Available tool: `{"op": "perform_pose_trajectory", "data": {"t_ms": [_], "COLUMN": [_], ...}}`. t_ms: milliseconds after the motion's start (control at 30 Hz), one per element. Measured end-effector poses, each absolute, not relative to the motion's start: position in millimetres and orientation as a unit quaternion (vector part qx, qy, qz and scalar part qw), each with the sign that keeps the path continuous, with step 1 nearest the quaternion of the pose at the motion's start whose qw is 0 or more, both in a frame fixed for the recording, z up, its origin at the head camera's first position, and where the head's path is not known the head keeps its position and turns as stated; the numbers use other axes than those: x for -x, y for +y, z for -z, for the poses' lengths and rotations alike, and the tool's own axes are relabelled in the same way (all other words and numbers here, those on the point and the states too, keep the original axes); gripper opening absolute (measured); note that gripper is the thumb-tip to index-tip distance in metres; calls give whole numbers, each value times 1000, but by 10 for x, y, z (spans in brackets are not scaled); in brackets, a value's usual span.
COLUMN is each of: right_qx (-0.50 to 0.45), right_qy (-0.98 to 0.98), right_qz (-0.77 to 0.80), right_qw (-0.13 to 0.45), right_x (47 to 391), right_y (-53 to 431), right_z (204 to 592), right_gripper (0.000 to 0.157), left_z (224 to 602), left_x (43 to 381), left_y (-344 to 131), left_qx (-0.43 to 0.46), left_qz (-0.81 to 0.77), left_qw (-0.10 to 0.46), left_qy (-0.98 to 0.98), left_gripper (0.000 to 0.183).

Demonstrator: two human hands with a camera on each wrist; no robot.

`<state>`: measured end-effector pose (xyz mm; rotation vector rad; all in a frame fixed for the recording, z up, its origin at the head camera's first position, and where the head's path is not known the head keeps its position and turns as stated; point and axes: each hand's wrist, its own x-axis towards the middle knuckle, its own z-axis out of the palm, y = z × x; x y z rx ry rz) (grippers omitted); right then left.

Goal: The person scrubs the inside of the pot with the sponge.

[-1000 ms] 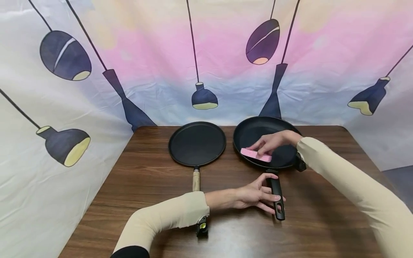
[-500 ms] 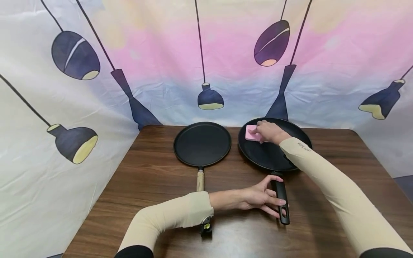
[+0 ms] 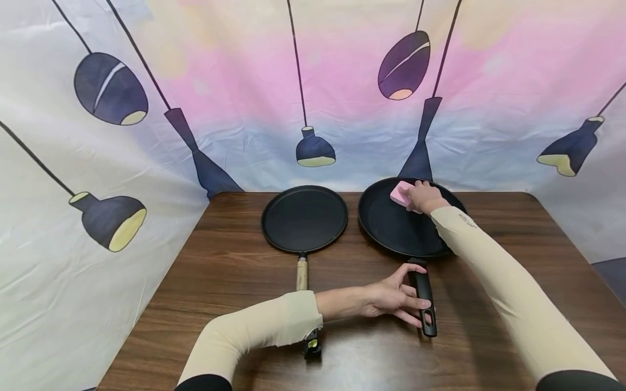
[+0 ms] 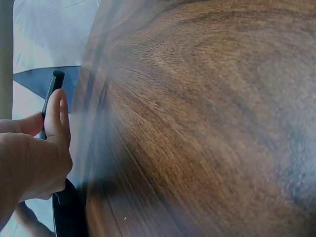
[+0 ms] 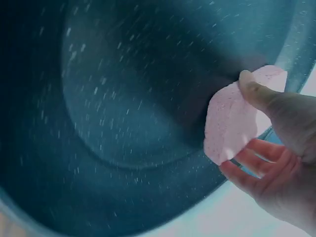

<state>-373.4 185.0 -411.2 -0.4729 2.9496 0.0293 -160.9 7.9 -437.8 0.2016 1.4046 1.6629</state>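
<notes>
Head, sponge: the pink sponge (image 3: 400, 194) is inside the deeper pan (image 3: 388, 231), near its far rim, pinched by the right hand (image 3: 424, 196); wiping seems under way.
Head, handle: the left hand (image 3: 391, 296) grips the black handle (image 3: 424, 288).
Head, flat pan: no hand on the flat pan (image 3: 304, 220).
Left wrist, handle: pinched between thumb and fingers.
Right wrist, pan surface: pale specks (image 5: 102, 80) show; how much is left cannot be told.
</notes>
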Motion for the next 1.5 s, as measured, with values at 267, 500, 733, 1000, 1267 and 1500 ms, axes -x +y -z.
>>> {"op": "perform_pose_trajectory", "data": {"t_ms": [267, 500, 733, 1000, 1267, 1500], "right_qx": [212, 257, 314, 378, 414, 350], "right_qy": [969, 960, 934, 902, 905, 936], "right_qz": [42, 43, 64, 79, 81, 6], "right_qw": [121, 106, 156, 190, 63, -21], "right_x": [3713, 3673, 3429, 3131, 3269, 3572], "right_y": [1668, 1432, 1282, 1397, 1404, 1408], "right_z": [4123, 4119, 4108, 3995, 4193, 4264], "right_gripper": [62, 60, 56, 55, 51, 50], "left_z": [4359, 4330, 4324, 4329, 4309, 4346], "left_x": [1602, 1620, 1619, 1651, 1638, 1529], "left_y": [81, 35, -27, -73, -47, 60], "left_qx": [-79, -79, -79, -84, -77, -69], "left_qz": [-674, -674, -667, -668, -666, -666], "left_qw": [470, 465, 471, 471, 472, 468], "left_qy": [564, 568, 572, 571, 572, 577], "left_gripper": [59, 58, 58, 58, 59, 58]}}
